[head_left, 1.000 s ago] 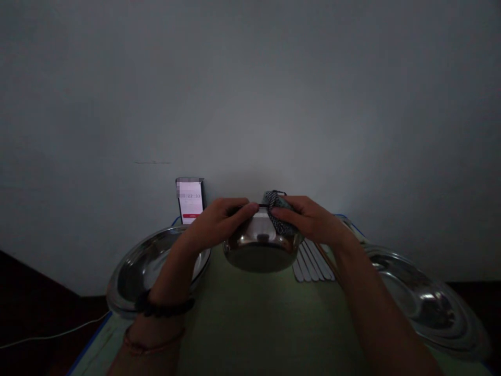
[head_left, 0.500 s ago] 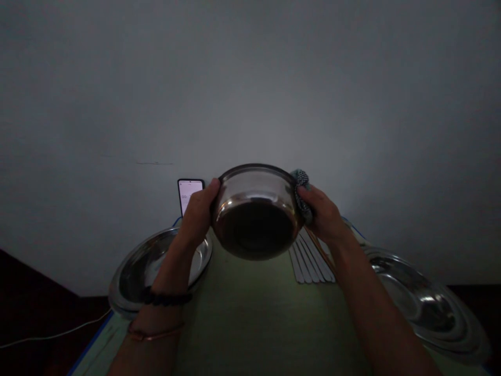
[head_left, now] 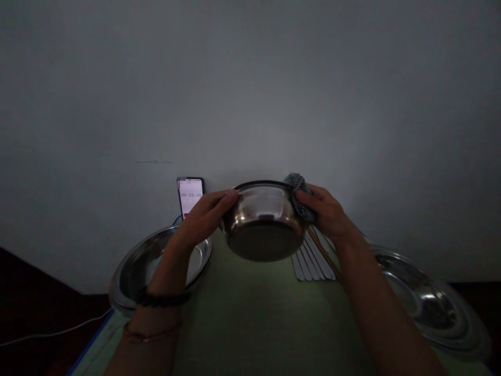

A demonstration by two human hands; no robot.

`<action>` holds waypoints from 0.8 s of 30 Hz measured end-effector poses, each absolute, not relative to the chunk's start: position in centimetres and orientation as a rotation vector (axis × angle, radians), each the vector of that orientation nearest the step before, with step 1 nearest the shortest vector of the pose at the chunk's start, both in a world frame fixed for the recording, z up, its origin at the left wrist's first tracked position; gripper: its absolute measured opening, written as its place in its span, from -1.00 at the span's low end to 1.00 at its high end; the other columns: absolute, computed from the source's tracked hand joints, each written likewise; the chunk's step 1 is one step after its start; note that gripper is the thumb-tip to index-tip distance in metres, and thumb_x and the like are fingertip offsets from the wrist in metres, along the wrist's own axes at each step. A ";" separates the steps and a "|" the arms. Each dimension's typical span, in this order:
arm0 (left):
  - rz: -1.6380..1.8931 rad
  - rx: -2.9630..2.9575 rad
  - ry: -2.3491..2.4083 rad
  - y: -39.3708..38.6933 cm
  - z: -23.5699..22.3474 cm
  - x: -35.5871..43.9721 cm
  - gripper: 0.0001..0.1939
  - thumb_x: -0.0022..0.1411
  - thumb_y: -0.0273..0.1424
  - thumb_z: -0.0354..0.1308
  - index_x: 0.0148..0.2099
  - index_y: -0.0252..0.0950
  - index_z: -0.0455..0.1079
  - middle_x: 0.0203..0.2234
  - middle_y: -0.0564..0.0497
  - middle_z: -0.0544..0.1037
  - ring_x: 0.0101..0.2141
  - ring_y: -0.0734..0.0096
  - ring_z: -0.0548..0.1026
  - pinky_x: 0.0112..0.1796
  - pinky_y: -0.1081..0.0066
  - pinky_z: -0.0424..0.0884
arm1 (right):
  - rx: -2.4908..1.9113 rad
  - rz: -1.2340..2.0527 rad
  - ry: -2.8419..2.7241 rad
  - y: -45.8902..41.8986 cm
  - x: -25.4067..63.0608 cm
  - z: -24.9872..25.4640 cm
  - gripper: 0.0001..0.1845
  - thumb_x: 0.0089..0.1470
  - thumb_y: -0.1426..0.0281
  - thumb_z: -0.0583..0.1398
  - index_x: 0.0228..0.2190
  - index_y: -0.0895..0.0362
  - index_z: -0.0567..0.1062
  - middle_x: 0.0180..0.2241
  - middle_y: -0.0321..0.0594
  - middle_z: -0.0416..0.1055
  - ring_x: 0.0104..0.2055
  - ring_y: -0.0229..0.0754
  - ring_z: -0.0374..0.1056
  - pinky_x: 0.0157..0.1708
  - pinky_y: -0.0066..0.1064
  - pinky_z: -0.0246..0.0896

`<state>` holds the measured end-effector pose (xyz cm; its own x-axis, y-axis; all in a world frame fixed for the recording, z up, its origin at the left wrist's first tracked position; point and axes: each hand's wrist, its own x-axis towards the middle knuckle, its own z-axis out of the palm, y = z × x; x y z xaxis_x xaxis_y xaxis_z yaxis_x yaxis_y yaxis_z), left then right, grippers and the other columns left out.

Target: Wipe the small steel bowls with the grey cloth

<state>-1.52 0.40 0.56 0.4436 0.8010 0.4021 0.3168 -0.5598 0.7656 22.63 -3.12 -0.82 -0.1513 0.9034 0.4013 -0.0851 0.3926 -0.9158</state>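
A shiny metal bowl (head_left: pixel 266 224) is held up above the table, tilted so that its outer wall and darker underside face me. My left hand (head_left: pixel 209 214) grips its left side, thumb along the outer wall near the rim. On the right side, my right hand (head_left: pixel 326 211) presses a bunched dark checked cloth (head_left: pixel 299 196) against the rim and wall. The inside of the bowl and most of the fingers behind it are hidden.
Several flat metal utensil handles (head_left: pixel 313 261) and thin brown sticks lie on the green table (head_left: pixel 250 324). A large metal basin (head_left: pixel 121 277) stands left, and stacked metal basins (head_left: pixel 442 313) stand right. A lit phone (head_left: pixel 191 196) leans against the wall.
The bowl has shifted slightly right and down and is tipped less toward me. My left hand has moved right with it, its thumb now lying further along the wall.
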 end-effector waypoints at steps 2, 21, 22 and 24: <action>1.130 1.990 0.973 0.7 0.5 -2.1 -0.55 0.28 -0.09 -0.09 -0.54 -0.27 0.21 -0.65 0.13 0.24 -0.57 0.53 0.18 -0.52 0.48 0.15 | -0.734 1.036 -1.342 -2.9 22.8 -1.0 -0.65 -0.09 0.08 0.29 -0.43 0.10 0.46 -0.50 -0.37 0.32 -0.49 -0.34 0.19 -0.47 -0.50 0.16; 0.714 2.413 0.966 -1.1 1.8 0.1 -0.59 0.26 -0.14 -0.01 -0.52 -0.32 0.27 -0.67 0.15 0.25 -0.60 0.59 0.23 -0.57 0.53 0.11 | -0.950 0.864 -2.022 -3.7 21.3 0.1 -0.73 0.17 0.21 0.10 -0.41 0.16 0.39 -0.46 -0.32 0.29 -0.41 -0.32 0.18 -0.43 -0.46 0.12; 0.714 2.421 0.963 -1.2 1.7 0.3 -0.59 0.26 -0.15 -0.01 -0.53 -0.32 0.26 -0.68 0.15 0.24 -0.61 0.59 0.23 -0.57 0.53 0.10 | -0.956 0.838 -2.033 -3.6 21.1 0.0 -0.73 0.17 0.22 0.10 -0.40 0.16 0.40 -0.46 -0.32 0.30 -0.41 -0.32 0.17 -0.42 -0.45 0.12; 0.712 2.427 0.954 -1.2 1.7 0.7 -0.60 0.25 -0.18 -0.02 -0.55 -0.32 0.25 -0.69 0.15 0.23 -0.61 0.59 0.21 -0.57 0.52 0.09 | -0.961 0.800 -2.054 -3.5 20.7 0.0 -0.73 0.17 0.23 0.09 -0.41 0.16 0.40 -0.46 -0.31 0.30 -0.41 -0.31 0.17 -0.42 -0.44 0.11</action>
<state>0.70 -1.25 1.70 0.6304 0.7156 0.3010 0.4920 -0.6682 0.5581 20.66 -3.54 -0.04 -0.4625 0.8178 0.3425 0.3707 0.5292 -0.7632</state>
